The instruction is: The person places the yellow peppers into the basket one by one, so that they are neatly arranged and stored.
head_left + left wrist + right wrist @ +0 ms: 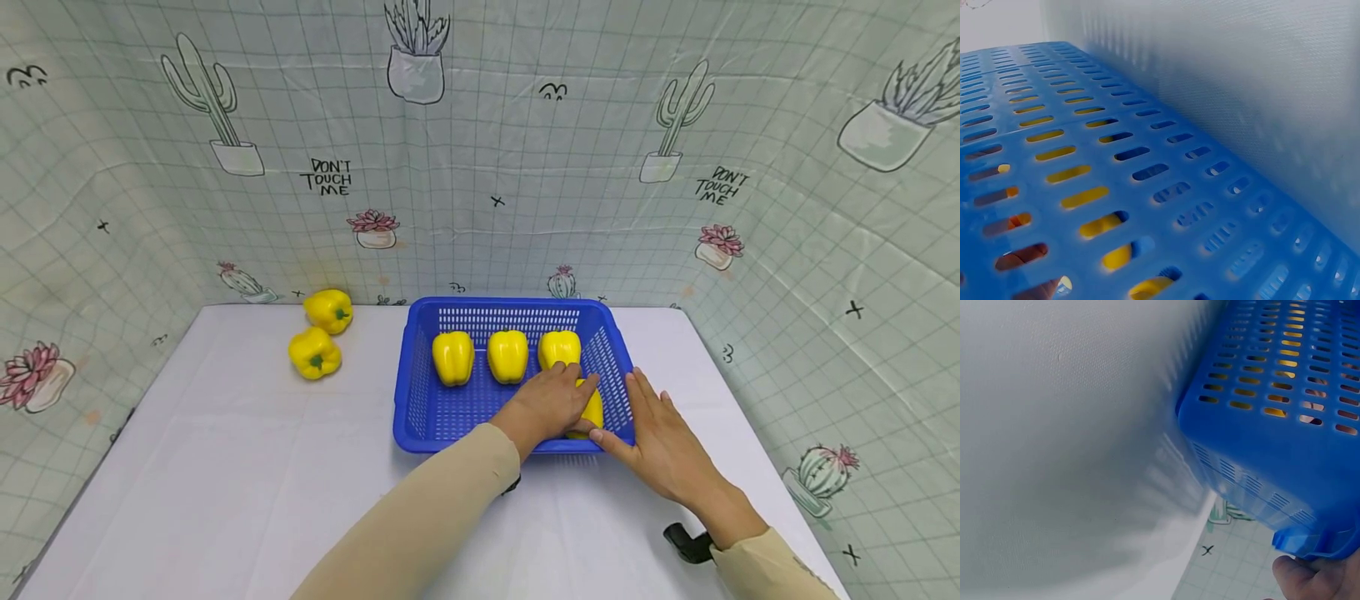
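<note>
In the head view a blue slotted basket (411, 375) stands on the table with several yellow bell peppers inside. Three line its back half: one at left (453, 358), one mid-basket (507, 357) and one at right (560, 346). My left hand (546, 402) reaches over the front rim and grips another yellow bell pepper (595, 410) in the near right corner, covering part of it. With fingers extended, my right hand (667, 446) rests along the basket's right rim, its thumb at the front corner. Through the slotted wall (1166, 144) in the left wrist view, yellow shows.
Two more yellow bell peppers, one behind (328, 312) and one in front (315, 353), lie on the white table (225, 467) left of the basket. A cactus-print cloth (487, 150) rises behind and at both sides. A black strap piece (687, 543) sits by the right wrist.
</note>
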Tool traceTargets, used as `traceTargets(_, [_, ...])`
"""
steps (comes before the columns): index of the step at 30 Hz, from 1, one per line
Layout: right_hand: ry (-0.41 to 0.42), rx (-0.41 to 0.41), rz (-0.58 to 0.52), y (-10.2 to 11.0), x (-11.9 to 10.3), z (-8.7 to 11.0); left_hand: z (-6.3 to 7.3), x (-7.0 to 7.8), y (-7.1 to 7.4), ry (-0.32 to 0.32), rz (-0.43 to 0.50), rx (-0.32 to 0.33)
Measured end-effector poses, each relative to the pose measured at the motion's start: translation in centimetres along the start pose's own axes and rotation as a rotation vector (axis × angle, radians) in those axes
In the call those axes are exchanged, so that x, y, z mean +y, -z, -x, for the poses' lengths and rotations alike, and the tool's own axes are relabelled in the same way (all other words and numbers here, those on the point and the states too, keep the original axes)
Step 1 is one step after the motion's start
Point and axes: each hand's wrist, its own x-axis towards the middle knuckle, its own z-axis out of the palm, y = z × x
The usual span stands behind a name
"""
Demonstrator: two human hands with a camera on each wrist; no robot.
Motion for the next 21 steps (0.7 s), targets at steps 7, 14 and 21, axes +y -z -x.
traceTargets(7, [-0.007, -0.017, 0.005, -0.01, -0.03, -0.19, -0.06, -0.32, -0.1, -0.023, 0.018, 0.017])
traceTargets(14, [-0.025, -0.037, 0.004, -0.05, 0.1, -0.22, -0.07, -0.43, -0.02, -0.034, 0.039, 0.014])
traceTargets(21, [-0.004, -0.014, 0.007, -0.04, 0.06, -0.17, 0.01, -0.58, -0.09, -0.047, -0.044, 0.082])
